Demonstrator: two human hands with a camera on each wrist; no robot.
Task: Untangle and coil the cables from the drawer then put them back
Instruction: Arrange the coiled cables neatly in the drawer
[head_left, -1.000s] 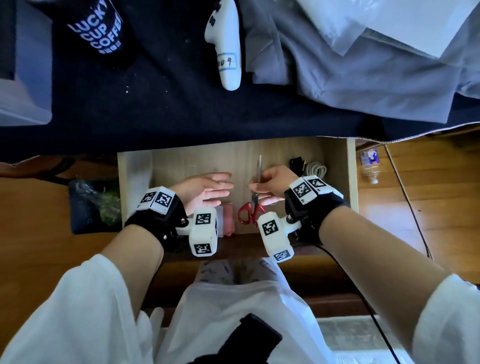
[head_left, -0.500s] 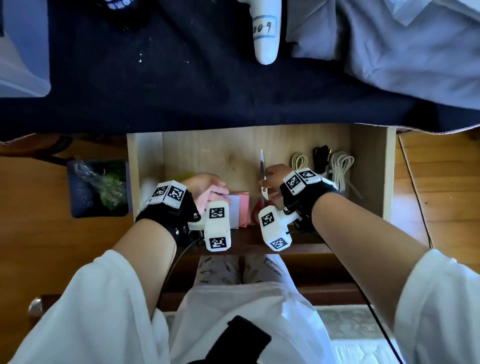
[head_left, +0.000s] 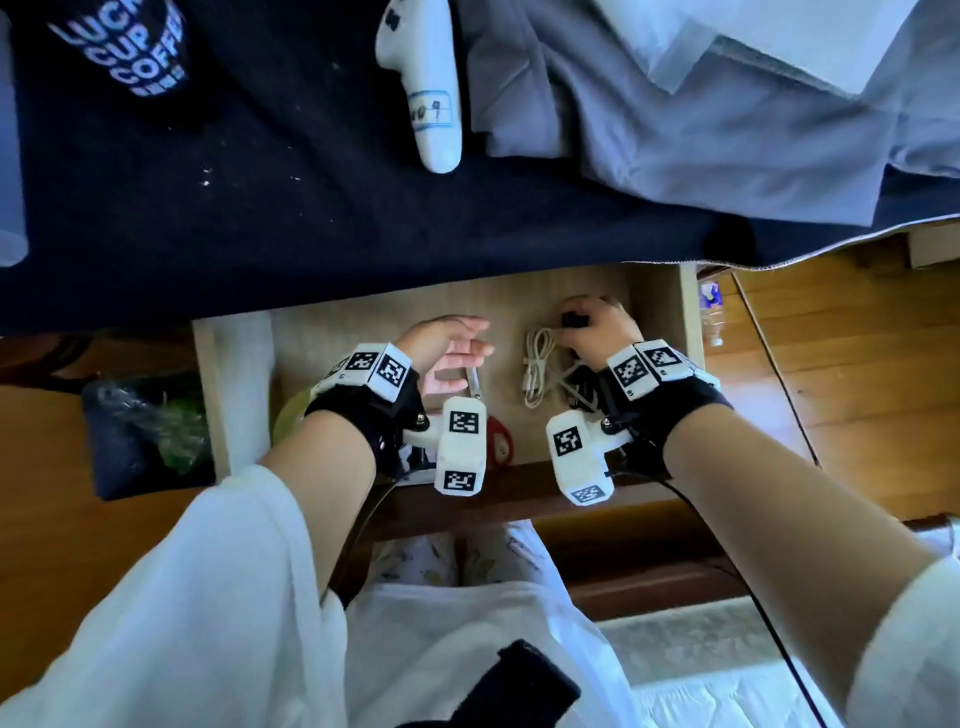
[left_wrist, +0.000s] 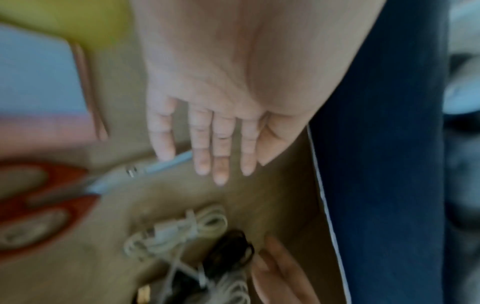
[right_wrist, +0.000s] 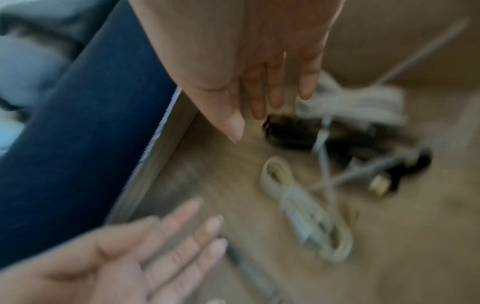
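Since the earlier frames our right hand (head_left: 597, 332) has left the scissors (left_wrist: 39, 207) and gone to the back right corner of the drawer (head_left: 688, 312), where the cables lie. Our left hand (head_left: 447, 348) has lifted off the pink pad and now hovers above the scissor blades with straight, slightly spread fingers, holding nothing.

From the head view the right hand seems to reach down onto the black cable (head_left: 574, 318); in the right wrist view its fingers are straight and side by side, with the tips just above or touching that black cable (right_wrist: 285, 131). We cannot tell if it already pinches it, because this picture is blurred.

Just beside lie the white cable bundle (head_left: 537, 364) and another white cable (right_wrist: 363, 102), and thin strands cross between them and the black one, so they look tangled. A plug with a gold tip (right_wrist: 379, 185) lies near.

We judge the cables are not yet taken out. The scissors were probably put aside to leave room, and the left hand waits free to help in lifting the tangle.
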